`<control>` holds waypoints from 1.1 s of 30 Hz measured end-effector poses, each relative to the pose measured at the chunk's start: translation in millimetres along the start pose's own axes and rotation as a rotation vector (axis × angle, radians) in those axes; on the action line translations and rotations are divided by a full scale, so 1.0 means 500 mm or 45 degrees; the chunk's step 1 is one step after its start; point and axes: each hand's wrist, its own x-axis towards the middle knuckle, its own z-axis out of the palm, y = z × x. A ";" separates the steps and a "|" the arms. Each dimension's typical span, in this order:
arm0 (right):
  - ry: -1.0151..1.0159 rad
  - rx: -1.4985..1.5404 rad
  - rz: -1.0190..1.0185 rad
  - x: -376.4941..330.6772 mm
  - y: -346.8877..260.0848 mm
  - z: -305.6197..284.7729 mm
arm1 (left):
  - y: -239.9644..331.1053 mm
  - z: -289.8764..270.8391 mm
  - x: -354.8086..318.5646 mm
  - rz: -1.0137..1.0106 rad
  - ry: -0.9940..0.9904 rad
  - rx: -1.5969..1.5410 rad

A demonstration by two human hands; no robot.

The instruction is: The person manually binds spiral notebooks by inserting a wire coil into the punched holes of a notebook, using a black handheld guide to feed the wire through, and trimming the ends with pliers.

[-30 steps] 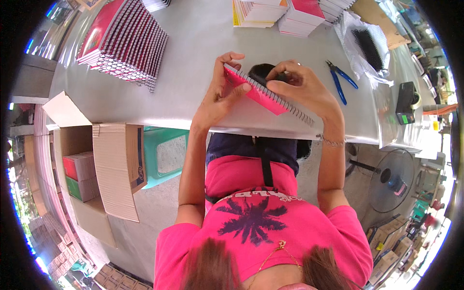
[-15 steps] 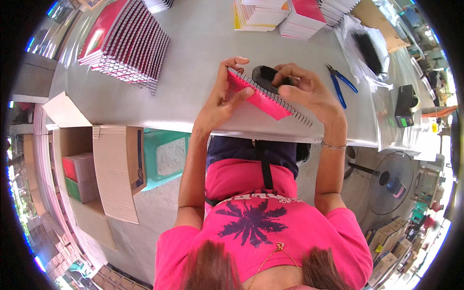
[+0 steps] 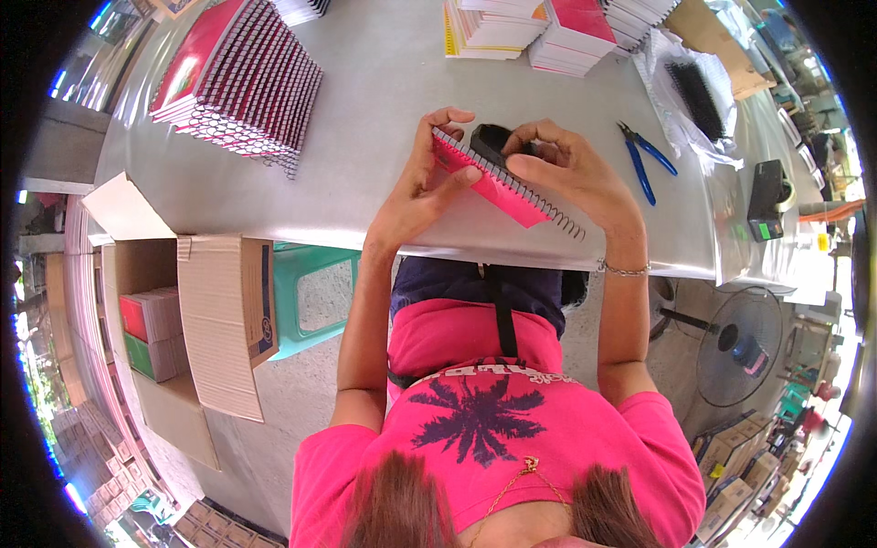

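Note:
My left hand [image 3: 422, 178] grips a small notebook with a bright pink cover [image 3: 501, 195] by its left end, tilted above the near edge of the table. A dark spiral wire [image 3: 521, 183] runs along the notebook's upper edge, and its loose end sticks out past the right corner. My right hand [image 3: 577, 172] is curled round a black, rounded, hollow object [image 3: 489, 140], held against the wire. Its exact kind does not show. The right thumb lies close to the wire. Blue-handled cutting pliers [image 3: 642, 164] lie to the right of that hand.
A tall stack of red spiral-bound notebooks [image 3: 239, 87] stands at the left. Paper stacks [image 3: 574, 36] sit at the back. Black wire coils [image 3: 696, 99] lie on white wrapping, near a black tape dispenser [image 3: 769, 201]. Below are an open carton [image 3: 219, 320], green stool [image 3: 285, 306] and fan [image 3: 738, 347].
My right hand has shifted slightly left along the wire with the black object, which now sits further left and looks more tilted. My left hand and the notebook have barely moved.

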 end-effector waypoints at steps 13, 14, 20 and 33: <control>0.808 -0.687 -0.401 0.024 0.048 -0.057 | 0.013 0.051 -0.004 -0.061 0.319 -0.031; 0.928 -0.866 -0.440 0.012 0.050 -0.082 | 0.013 0.057 -0.006 -0.037 0.361 0.033; 1.236 -1.605 0.341 -0.096 0.138 -0.191 | 0.011 0.066 -0.001 0.140 0.462 0.332; 1.248 -1.000 -0.471 -0.120 0.016 0.033 | 0.012 0.057 -0.014 0.007 0.548 0.294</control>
